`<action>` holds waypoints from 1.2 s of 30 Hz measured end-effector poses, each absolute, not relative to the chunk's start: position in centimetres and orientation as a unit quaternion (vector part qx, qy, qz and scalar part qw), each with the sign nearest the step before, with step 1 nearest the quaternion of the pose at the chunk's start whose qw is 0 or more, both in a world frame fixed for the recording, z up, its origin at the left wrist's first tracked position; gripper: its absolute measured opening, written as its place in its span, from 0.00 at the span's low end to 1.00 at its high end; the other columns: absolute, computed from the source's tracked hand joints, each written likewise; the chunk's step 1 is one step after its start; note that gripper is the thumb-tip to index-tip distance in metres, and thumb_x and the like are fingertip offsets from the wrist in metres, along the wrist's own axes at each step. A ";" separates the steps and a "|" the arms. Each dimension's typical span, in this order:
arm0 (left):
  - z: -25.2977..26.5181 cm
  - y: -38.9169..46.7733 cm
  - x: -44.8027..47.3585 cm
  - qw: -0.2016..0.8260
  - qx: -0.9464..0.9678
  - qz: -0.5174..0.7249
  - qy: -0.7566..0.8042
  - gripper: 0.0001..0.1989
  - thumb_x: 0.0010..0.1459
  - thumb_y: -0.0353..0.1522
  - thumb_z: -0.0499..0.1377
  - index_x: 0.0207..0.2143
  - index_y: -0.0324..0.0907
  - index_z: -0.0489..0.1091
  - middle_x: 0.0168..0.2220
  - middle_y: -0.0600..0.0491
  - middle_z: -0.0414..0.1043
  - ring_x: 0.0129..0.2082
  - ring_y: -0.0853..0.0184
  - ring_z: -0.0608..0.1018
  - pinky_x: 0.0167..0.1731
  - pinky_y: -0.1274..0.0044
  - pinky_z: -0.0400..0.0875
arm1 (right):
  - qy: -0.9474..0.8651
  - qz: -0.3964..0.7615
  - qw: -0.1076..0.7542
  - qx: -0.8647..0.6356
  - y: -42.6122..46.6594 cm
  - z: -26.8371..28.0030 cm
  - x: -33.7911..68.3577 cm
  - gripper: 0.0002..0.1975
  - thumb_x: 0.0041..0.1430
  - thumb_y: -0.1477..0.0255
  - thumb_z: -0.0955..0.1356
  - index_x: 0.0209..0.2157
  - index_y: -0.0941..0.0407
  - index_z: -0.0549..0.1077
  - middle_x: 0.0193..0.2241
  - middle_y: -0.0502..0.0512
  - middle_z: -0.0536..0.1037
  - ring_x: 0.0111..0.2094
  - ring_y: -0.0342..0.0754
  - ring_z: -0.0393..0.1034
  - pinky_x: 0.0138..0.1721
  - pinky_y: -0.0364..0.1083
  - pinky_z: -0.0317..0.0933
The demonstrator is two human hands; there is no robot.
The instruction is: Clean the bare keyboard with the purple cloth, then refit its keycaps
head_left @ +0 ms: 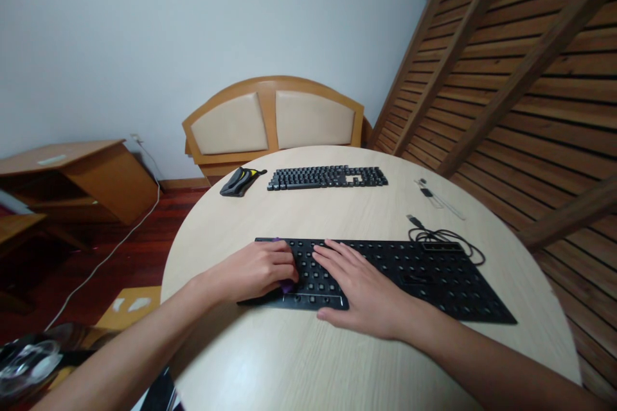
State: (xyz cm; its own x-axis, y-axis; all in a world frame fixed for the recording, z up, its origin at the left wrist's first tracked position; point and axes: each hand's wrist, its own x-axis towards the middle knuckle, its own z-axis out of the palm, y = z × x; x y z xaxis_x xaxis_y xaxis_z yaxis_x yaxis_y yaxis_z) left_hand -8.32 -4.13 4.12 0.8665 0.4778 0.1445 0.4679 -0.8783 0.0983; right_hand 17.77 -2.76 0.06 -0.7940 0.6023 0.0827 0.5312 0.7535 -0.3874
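A black keyboard base without its keycaps lies across the near part of the round table, rows of small switch posts showing. My left hand is closed around a purple cloth and presses it onto the left end of the base; most of the cloth is hidden under the fingers. My right hand lies with fingers stretched out over the base, just right of the left one, its thumb near the front edge. The keyboard's black cable is coiled behind its right end, with the USB plug pointing away.
Loose black keycaps stand in keyboard order at the table's back. Left of them lies a black-and-yellow pouch. Small metal and white items sit at the right. The round table has a wooden slatted frame leaning beside it.
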 end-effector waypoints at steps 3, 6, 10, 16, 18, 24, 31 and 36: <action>4.3 -4.9 -7.8 0.070 0.964 0.080 0.242 0.11 0.65 0.24 0.53 0.41 0.42 0.73 0.35 0.51 0.76 0.39 0.63 0.74 0.43 0.70 0.71 | -0.931 0.177 0.108 -0.301 -2.7 -0.1 17.9 0.45 0.56 0.50 0.68 0.67 0.61 0.55 0.68 0.62 0.54 0.70 0.60 0.41 0.69 0.60 0.41; 4.7 -5.7 -7.6 0.116 0.960 0.076 0.245 0.11 0.66 0.25 0.53 0.42 0.43 0.73 0.36 0.50 0.76 0.39 0.63 0.75 0.43 0.69 0.71 | -0.932 0.176 0.116 -0.296 -2.8 -0.2 17.9 0.45 0.57 0.50 0.68 0.67 0.60 0.55 0.68 0.61 0.55 0.70 0.60 0.41 0.68 0.60 0.41; 5.3 -5.1 -9.4 0.212 0.930 0.126 0.272 0.09 0.67 0.27 0.53 0.42 0.44 0.73 0.38 0.50 0.77 0.40 0.66 0.76 0.43 0.73 0.72 | -0.932 0.177 0.113 -0.297 -2.8 0.0 17.9 0.44 0.57 0.50 0.68 0.67 0.60 0.55 0.68 0.61 0.54 0.70 0.60 0.41 0.68 0.60 0.41; 4.8 -1.8 -13.6 0.066 0.841 0.278 0.460 0.07 0.66 0.30 0.55 0.43 0.39 0.72 0.38 0.48 0.76 0.37 0.66 0.77 0.38 0.72 0.74 | -0.931 0.181 0.101 -0.301 -2.8 0.3 17.9 0.45 0.57 0.49 0.68 0.68 0.60 0.55 0.69 0.61 0.53 0.70 0.60 0.41 0.69 0.60 0.41; 3.9 -1.3 -13.9 0.061 0.838 0.270 0.471 0.07 0.66 0.30 0.55 0.43 0.39 0.72 0.38 0.49 0.76 0.36 0.66 0.77 0.37 0.72 0.74 | -0.931 0.179 0.099 -0.301 -2.7 0.3 17.8 0.45 0.57 0.49 0.67 0.68 0.60 0.55 0.69 0.61 0.53 0.70 0.60 0.41 0.68 0.60 0.41; 1.8 -2.1 -13.7 0.032 0.905 0.181 0.384 0.12 0.66 0.26 0.53 0.48 0.40 0.72 0.45 0.47 0.76 0.49 0.63 0.74 0.50 0.66 0.73 | -0.931 0.176 0.111 -0.301 -2.6 0.1 17.8 0.45 0.56 0.49 0.68 0.67 0.60 0.56 0.68 0.62 0.55 0.69 0.61 0.42 0.68 0.61 0.42; 2.9 -4.4 -13.4 -0.042 0.903 0.121 0.409 0.14 0.67 0.26 0.50 0.47 0.39 0.74 0.41 0.45 0.77 0.43 0.61 0.77 0.42 0.68 0.78 | -0.930 0.175 0.114 -0.302 -2.6 0.1 17.8 0.44 0.56 0.51 0.69 0.67 0.59 0.56 0.68 0.62 0.55 0.69 0.61 0.43 0.68 0.61 0.42; 2.6 -5.4 -12.9 -0.073 0.877 0.132 0.457 0.14 0.62 0.24 0.52 0.44 0.39 0.75 0.39 0.45 0.77 0.41 0.61 0.78 0.39 0.69 0.79 | -0.930 0.180 0.122 -0.297 -2.5 -0.1 17.9 0.43 0.56 0.52 0.69 0.67 0.58 0.56 0.68 0.62 0.55 0.69 0.61 0.42 0.68 0.62 0.42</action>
